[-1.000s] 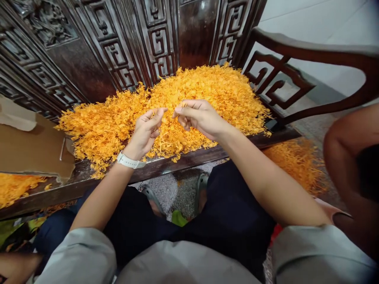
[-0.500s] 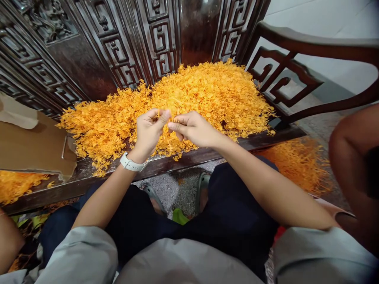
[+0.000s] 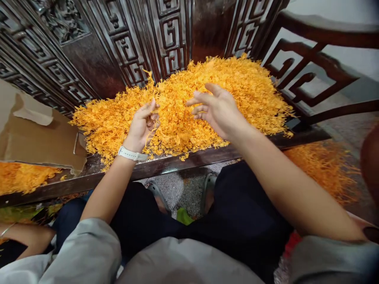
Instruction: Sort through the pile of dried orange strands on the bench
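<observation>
A big heap of orange strands [image 3: 237, 90], like cordyceps fungus, lies on the seat of a dark carved wooden bench [image 3: 166, 167]. My left hand [image 3: 142, 126], with a white watch on its wrist, is closed in a pinch on a small tuft of the orange strands just above the heap's near edge. My right hand [image 3: 217, 108] hovers over the middle of the heap with its fingers spread apart and nothing in it.
A torn cardboard sheet [image 3: 35, 138] lies on the bench at the left, with more orange strands [image 3: 20, 177] below it. Another orange pile [image 3: 322, 169] sits low at the right. Another person's arm [image 3: 26, 238] shows bottom left. The bench's armrest [image 3: 325, 35] rises at right.
My hands were pinched together over the heap; they have come apart. The right hand opened and lifted away to the right, while the left keeps its tuft.
</observation>
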`<move>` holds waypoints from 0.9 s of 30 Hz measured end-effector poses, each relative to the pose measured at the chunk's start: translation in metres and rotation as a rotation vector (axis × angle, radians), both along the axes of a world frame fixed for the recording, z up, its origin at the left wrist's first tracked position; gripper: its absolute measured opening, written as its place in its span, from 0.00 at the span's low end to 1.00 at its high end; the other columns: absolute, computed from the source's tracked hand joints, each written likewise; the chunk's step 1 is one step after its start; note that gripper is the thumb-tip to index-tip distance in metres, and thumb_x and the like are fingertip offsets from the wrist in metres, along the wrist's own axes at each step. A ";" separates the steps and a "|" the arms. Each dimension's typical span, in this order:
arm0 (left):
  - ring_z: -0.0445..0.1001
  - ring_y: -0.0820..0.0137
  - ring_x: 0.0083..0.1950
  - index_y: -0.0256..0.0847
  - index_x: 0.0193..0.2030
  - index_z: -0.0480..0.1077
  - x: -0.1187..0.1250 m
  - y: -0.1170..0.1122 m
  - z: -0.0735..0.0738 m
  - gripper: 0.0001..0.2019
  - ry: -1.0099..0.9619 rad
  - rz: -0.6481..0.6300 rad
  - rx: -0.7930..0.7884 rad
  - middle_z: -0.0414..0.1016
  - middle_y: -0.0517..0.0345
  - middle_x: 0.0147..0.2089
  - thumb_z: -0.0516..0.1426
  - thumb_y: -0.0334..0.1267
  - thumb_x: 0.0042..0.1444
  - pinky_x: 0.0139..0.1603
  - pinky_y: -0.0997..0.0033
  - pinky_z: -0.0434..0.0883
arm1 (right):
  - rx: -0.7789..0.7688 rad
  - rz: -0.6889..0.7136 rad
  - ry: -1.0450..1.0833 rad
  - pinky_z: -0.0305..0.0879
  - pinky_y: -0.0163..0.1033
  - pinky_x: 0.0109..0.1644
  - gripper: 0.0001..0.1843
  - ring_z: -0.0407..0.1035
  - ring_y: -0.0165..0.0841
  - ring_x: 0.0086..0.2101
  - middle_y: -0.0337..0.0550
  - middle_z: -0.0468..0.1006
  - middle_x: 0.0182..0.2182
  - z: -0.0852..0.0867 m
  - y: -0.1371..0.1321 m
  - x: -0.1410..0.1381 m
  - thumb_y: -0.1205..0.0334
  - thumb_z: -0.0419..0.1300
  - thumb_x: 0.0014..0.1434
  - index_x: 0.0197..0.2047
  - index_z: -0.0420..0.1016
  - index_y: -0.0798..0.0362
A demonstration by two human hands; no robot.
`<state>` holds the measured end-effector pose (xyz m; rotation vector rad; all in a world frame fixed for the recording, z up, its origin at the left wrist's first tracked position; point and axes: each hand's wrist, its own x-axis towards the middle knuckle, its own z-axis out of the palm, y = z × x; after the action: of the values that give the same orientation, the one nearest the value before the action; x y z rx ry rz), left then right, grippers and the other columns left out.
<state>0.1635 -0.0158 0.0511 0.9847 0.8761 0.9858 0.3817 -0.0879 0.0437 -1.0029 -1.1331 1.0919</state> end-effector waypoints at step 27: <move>0.51 0.79 0.22 0.39 0.25 0.66 -0.014 -0.033 -0.007 0.14 -0.047 -0.248 -0.020 0.54 0.65 0.21 0.66 0.39 0.55 0.17 0.79 0.48 | -0.216 0.303 -0.347 0.69 0.35 0.30 0.22 0.72 0.28 0.27 0.39 0.81 0.32 -0.001 0.007 0.050 0.47 0.75 0.55 0.46 0.80 0.53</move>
<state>0.1498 -0.0486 0.0443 1.0224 0.7041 0.7840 0.4316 -0.0810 0.0424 -1.2508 -1.5068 1.3361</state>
